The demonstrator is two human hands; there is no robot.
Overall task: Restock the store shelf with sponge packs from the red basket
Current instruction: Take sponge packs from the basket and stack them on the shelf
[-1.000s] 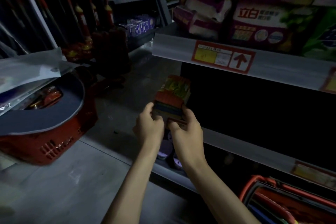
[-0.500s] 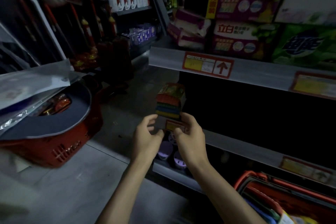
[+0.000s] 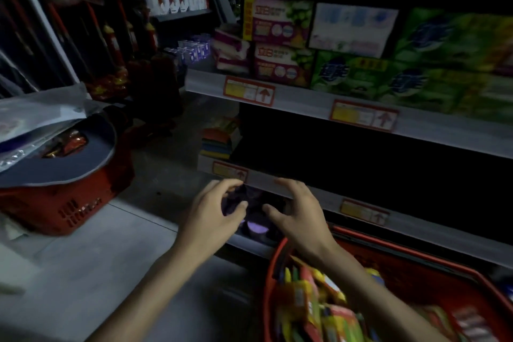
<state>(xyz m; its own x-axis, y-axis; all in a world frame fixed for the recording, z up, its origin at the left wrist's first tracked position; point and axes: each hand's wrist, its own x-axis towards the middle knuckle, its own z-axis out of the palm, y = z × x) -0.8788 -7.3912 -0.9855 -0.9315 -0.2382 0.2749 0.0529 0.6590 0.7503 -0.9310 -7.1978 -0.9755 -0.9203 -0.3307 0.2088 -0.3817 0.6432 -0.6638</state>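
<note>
Now that I have released it, 1 sponge pack [image 3: 219,141] stands on the shelf [image 3: 430,226], 11 o'clock of my hands; left hand [image 3: 213,211] and right hand [image 3: 301,211] spread, empty; red basket [image 3: 268,286], 5 o'clock, holds more packs [image 3: 313,311].

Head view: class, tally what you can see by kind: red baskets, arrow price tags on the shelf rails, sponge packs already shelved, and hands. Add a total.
Red baskets: 2
Arrow price tags: 4
Shelved sponge packs: 1
Hands, left hand and right hand: 2
Total: 9
</note>
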